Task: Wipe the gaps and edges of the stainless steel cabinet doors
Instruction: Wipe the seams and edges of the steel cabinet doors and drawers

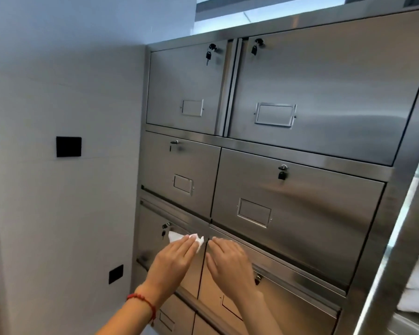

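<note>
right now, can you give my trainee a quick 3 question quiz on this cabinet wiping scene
1. True or false: the left hand presses a white tissue on the cabinet.
2. Which line is the tissue nearest? A) the top edge of the cabinet B) the vertical gap between two lower doors C) the black wall plate
3. Fill in: a red ____ sits on the left wrist.

Key:
1. True. The fingers lie fairly straight over it.
2. B. The right hand rests on the door just across that gap.
3. bracelet
</note>
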